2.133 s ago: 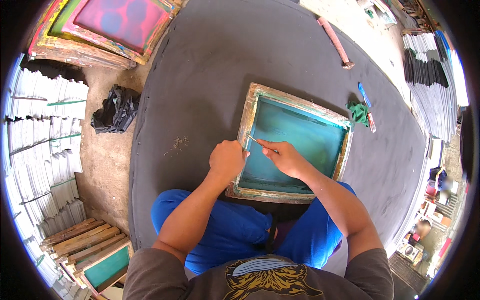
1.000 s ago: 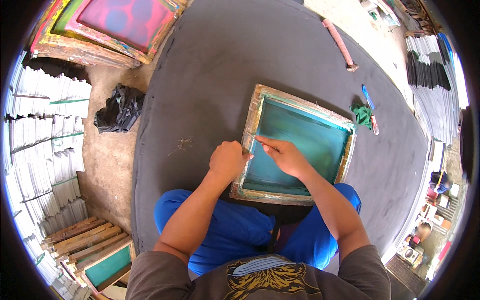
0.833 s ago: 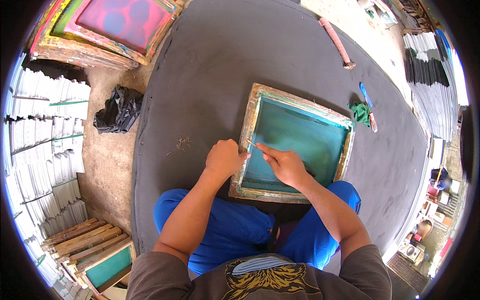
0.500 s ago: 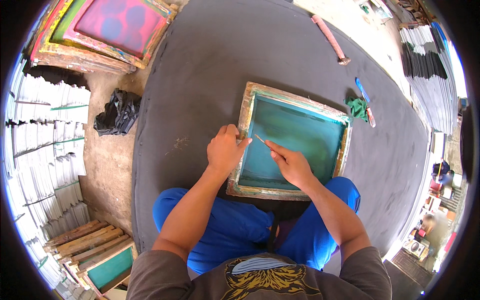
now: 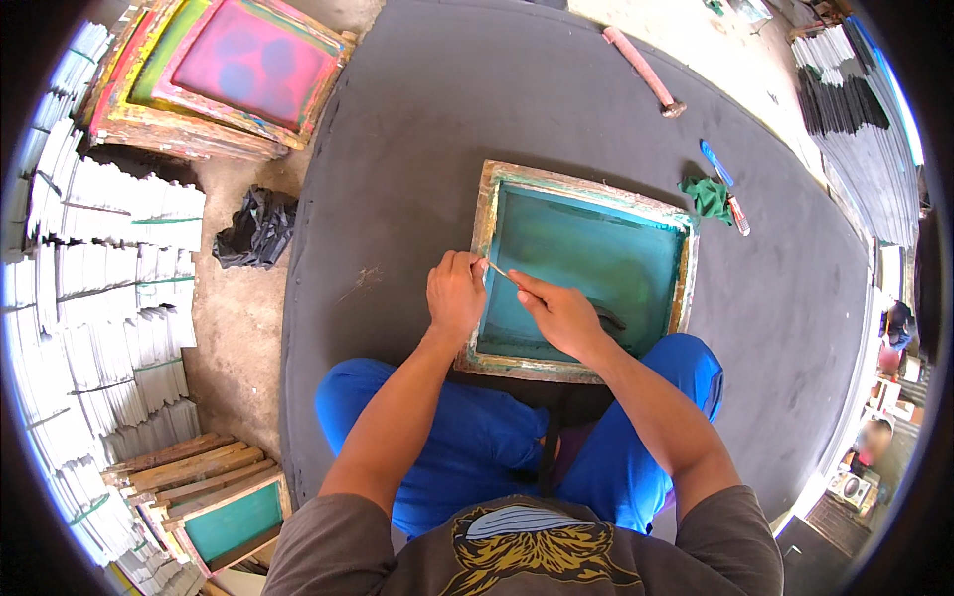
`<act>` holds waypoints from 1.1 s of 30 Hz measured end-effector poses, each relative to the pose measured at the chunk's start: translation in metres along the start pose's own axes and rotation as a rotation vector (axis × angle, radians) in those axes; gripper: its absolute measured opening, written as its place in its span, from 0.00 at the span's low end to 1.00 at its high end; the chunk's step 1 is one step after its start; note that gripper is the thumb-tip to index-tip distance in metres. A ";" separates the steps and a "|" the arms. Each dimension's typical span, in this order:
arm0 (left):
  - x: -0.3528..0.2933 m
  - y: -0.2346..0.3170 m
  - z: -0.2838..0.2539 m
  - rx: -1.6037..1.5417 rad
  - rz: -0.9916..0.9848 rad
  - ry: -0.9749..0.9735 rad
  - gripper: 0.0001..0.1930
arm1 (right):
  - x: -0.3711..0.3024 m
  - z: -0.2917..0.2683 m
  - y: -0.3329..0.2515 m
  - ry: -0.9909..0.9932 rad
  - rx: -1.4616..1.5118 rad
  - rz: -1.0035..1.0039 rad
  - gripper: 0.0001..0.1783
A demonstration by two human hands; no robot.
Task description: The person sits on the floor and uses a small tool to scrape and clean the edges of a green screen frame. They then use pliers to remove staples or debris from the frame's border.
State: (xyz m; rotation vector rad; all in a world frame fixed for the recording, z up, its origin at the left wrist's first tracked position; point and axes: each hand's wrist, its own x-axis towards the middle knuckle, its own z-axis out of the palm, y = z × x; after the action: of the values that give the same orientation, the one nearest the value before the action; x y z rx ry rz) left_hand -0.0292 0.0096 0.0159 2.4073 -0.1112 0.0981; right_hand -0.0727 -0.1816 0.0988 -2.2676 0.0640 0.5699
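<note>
A wooden screen-printing frame [image 5: 588,185] with teal mesh lies on the dark table in front of my crossed legs. My left hand [image 5: 457,298] is closed at the frame's left rail, with its fingers curled over the outer side and the thumb near the rail's top. In my right hand [image 5: 564,320], above the mesh, is a thin tool [image 5: 501,270] whose slim tip meets the inner edge of the left rail beside my left thumb. A dark curved end shows behind the right palm; the grip hides the tool's middle, so its exact kind is unclear.
A hammer [image 5: 648,77] with a pinkish handle lies at the table's far side. Right of the frame are a green cloth [image 5: 708,199] and a blue-handled tool [image 5: 715,162]. Leftward on the floor sit a black plastic bag [image 5: 256,228], stacked paint-stained frames [image 5: 209,139] and bundled white sheets [image 5: 119,288].
My right hand has moved slightly left, bringing the tool's tip from over the mesh to the left rail. My left hand stays at the rail. The whole view has shifted a little.
</note>
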 end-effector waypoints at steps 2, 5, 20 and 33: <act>0.000 -0.008 0.001 -0.062 -0.051 0.002 0.09 | 0.000 0.001 -0.004 -0.018 -0.052 0.005 0.22; -0.002 -0.005 0.000 -0.122 -0.137 0.001 0.10 | 0.003 0.001 -0.009 -0.010 -0.129 0.004 0.22; -0.008 -0.006 -0.026 -0.105 -0.353 -0.220 0.16 | 0.013 0.002 -0.014 -0.032 -0.244 0.021 0.21; -0.028 0.015 -0.043 0.167 -0.191 -0.457 0.21 | 0.019 0.000 -0.060 -0.186 -0.606 0.083 0.23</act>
State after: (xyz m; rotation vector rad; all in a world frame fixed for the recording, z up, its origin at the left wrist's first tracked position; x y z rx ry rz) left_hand -0.0605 0.0293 0.0549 2.5520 -0.0836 -0.5523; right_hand -0.0428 -0.1372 0.1320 -2.7879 -0.1256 0.9409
